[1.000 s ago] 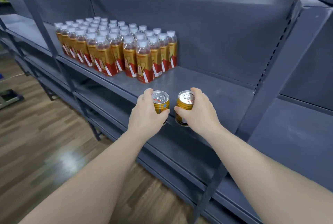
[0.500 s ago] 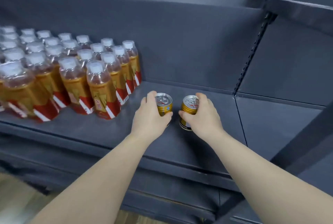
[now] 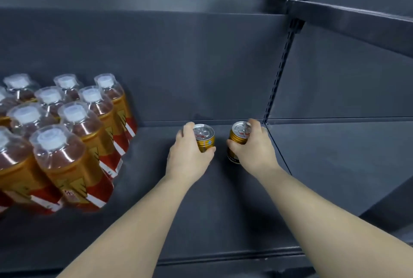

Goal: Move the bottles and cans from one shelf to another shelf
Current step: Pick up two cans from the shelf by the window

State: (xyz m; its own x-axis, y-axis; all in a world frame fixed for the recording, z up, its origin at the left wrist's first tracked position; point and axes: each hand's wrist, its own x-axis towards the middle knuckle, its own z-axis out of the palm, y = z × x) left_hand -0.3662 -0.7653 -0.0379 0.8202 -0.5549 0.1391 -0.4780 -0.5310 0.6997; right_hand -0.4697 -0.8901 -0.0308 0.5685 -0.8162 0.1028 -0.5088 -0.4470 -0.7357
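My left hand is wrapped around a gold can with a silver pull-tab lid. A second gold can with a dark base is gripped by my right hand. Both cans are upright, side by side and a little apart, deep over the grey shelf close to its back wall. I cannot tell whether their bases touch the shelf. Several amber bottles with white caps and gold-red labels stand packed together on the same shelf at the left.
The grey back panel rises just behind the cans. A slotted upright divides this bay from the neighbouring bay's shelf on the right. Another shelf overhangs at the upper right. Bare shelf lies between the bottles and the cans.
Both hands have carried the cans further in toward the back wall. The view has closed in on the shelf, so the bottles now loom large at the left and the floor has dropped out of sight.
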